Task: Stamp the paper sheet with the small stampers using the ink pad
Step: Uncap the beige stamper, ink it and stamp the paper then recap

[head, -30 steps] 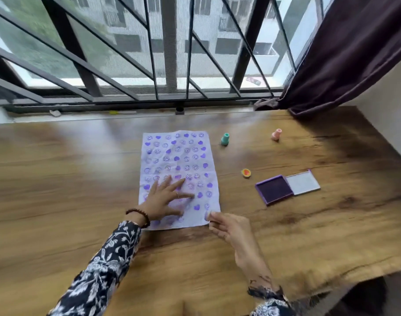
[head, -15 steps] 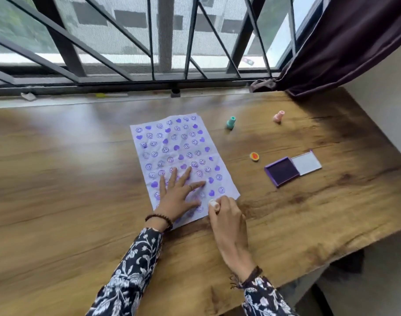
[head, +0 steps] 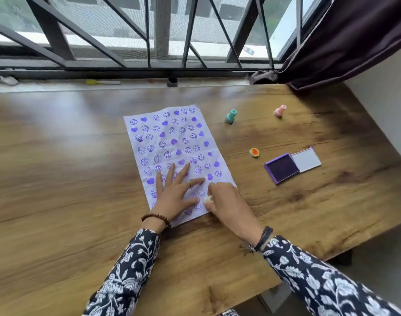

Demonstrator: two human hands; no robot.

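The right hand [head: 227, 201] has moved in from the sheet's corner & now presses a small white stamper [head: 208, 199] down on the white paper sheet w/ purple marks [head: 172, 142], near its bottom edge. The left hand [head: 174, 190] stays flat, fingers spread, holding the paper on the wooden desk [head: 58, 179]. Sheet's nearly full. The open purple ink pad [head: 282, 168] sits well apart on the right.

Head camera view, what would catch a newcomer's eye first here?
First, the paper sheet at the table's middle, crowded with purple smileys and hearts. At its near end the left hand lies flat on it while the right hand presses a small white stamper down. To the right sits the open purple ink pad.
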